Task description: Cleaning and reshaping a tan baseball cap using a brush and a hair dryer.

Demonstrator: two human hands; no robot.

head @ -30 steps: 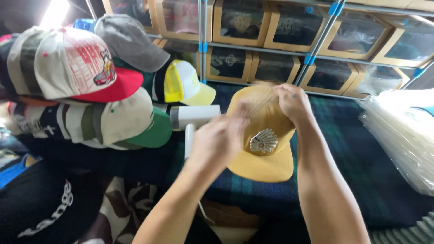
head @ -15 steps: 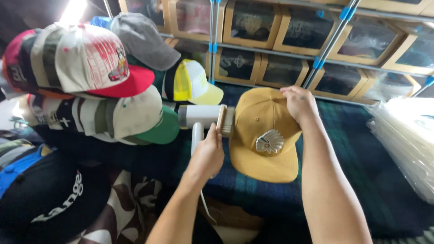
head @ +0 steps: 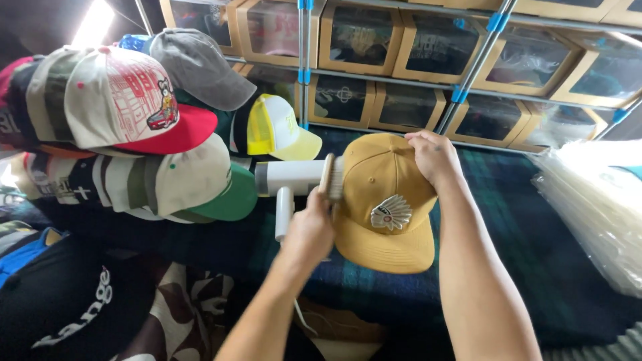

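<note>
right hand (head: 435, 157) clamps mustard cotton cap (head: 384, 200) | left hand (head: 307, 230) clenches white plastic brush-head steamer (head: 294, 180) | risk: we judge bristles may snag feathered emblem (head: 391, 212)

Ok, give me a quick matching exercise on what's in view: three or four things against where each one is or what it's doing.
Things:
1. mustard cap
2. white handheld steamer
3. left hand
4. right hand

Places:
A. grips the steamer's handle
B. on top of the cap's crown
C. brush head against the cap's side
D. between both hands, over the dark plaid cloth

Pairs: 1-D, 2-C, 3-A, 4-B
</note>
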